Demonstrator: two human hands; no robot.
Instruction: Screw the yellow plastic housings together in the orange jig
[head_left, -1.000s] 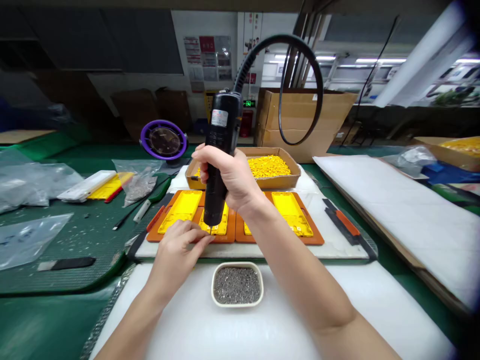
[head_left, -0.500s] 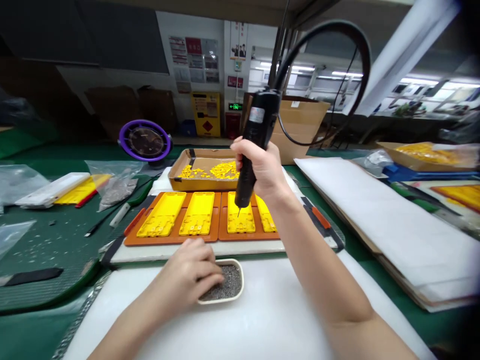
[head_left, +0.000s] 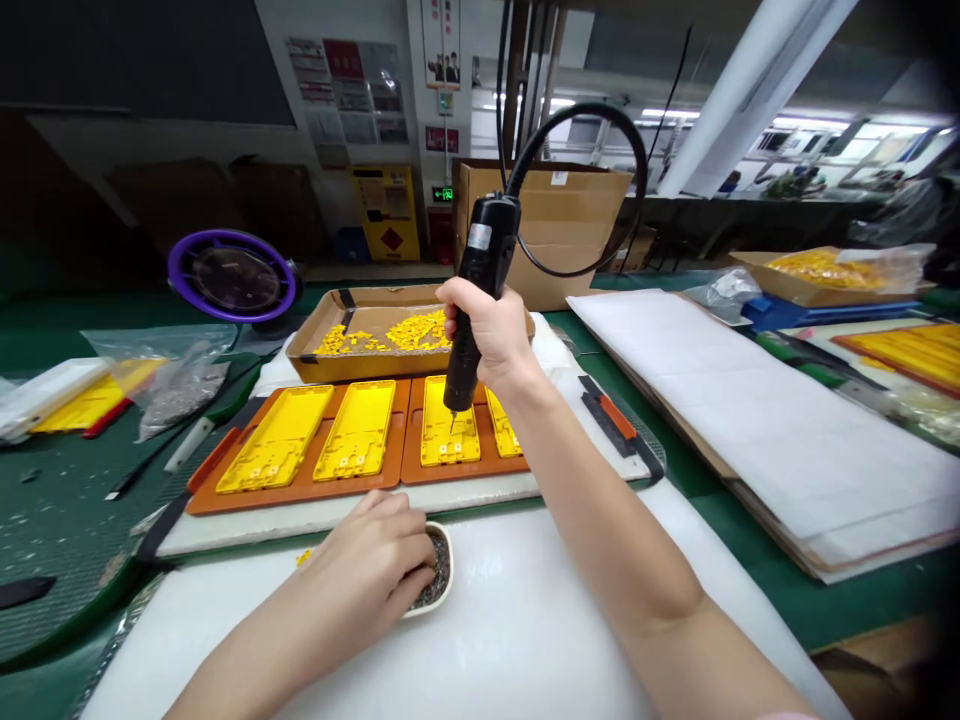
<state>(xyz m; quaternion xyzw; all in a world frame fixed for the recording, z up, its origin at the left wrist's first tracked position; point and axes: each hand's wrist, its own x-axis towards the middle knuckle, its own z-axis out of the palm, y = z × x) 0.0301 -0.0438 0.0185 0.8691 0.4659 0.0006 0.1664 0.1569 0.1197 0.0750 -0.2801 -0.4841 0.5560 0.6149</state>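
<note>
My right hand (head_left: 491, 330) is wrapped round a black electric screwdriver (head_left: 480, 260), held nearly upright with its thin bit pointing down over a yellow plastic shell (head_left: 437, 405). Whether the bit touches the shell, I cannot tell. My left hand (head_left: 390, 550) has its fingers curled down into a small cream dish (head_left: 448, 590) of tiny dark metal pieces (head_left: 435, 585) that look like screws; its fingertips are partly hidden. Several yellow shells lie in two orange-brown trays (head_left: 405, 430), the rightmost one partly covered by my right wrist.
Behind the trays stands a cardboard box (head_left: 315, 365) with small yellow parts. A purple fan (head_left: 232, 278) is at back left, near plastic bags (head_left: 184, 385). White sheets (head_left: 765, 420) are stacked at right. The screwdriver's black cable (head_left: 637, 150) loops overhead.
The view has shifted, so the trays and dish sit further left. My right hand still grips the screwdriver over the same shell, and my left hand is still in the dish.
</note>
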